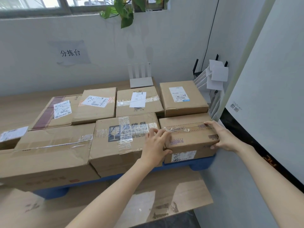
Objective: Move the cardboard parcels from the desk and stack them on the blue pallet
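Cardboard parcels (pixel 125 134) fill the blue pallet (pixel 201 164), likely nearly done; left hand (pixel 156 143) and right hand (pixel 221 137) curl fingers (pixel 209 124) round its right-end parcel (pixel 189 137).

The one camera sits on my head, looking forward and down. It's close over the parcels (pixel 125 137), with the wall (pixel 98 46) behind them.

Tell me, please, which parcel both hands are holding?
The front-right parcel with purple print: the left hand and right hand grip its ends.
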`<state>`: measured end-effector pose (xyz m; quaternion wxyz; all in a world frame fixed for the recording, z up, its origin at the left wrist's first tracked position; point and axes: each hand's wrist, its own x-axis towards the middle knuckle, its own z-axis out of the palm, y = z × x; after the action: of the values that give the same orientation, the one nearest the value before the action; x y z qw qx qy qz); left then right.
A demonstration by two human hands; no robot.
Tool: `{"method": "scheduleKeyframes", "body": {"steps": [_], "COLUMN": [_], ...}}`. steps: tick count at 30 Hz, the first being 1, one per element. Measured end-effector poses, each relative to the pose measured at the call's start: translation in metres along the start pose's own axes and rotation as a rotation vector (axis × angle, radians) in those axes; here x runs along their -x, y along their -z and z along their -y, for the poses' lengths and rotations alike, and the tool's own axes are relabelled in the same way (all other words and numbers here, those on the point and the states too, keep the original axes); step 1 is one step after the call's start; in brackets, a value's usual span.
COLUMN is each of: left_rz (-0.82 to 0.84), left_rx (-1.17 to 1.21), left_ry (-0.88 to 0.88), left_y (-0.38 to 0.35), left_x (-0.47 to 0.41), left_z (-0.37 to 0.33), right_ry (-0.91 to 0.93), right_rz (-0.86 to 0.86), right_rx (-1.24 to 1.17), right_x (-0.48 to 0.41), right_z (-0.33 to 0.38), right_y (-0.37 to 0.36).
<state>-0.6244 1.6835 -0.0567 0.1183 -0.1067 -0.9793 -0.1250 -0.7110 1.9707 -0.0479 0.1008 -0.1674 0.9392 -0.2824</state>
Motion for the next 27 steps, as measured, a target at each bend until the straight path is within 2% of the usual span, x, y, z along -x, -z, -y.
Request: {"method": "scheduleKeyframes", "body": {"steps": [8, 16, 23, 27], "left_rz": [0.003, -0.024, -0.127, -0.053], "left_rx": [-0.005, 0.023, 0.096, 0.069], "left_ry": [-0.006, -0.013, 0.109, 0.199], "left_y": [0.001, -0.003, 0.006, 0.012], "left_x": [0.001, -0.002, -0.032, -0.058], "left_z": [0.003, 0.005, 0.008, 0.025], "right_ry": [-0.013, -0.17, -0.104, -0.083], "right_rz": [0.014, 0.099, 0.062, 0.0], "right_rx": [0.034, 0.083, 0.184, 0.084], "right_x": [-0.002, -0.012, -0.031, -0.049], "right_z": [0.001, 0.021, 0.059, 0.077], "right_y": [-0.002, 0.006, -0.006, -0.018]}}
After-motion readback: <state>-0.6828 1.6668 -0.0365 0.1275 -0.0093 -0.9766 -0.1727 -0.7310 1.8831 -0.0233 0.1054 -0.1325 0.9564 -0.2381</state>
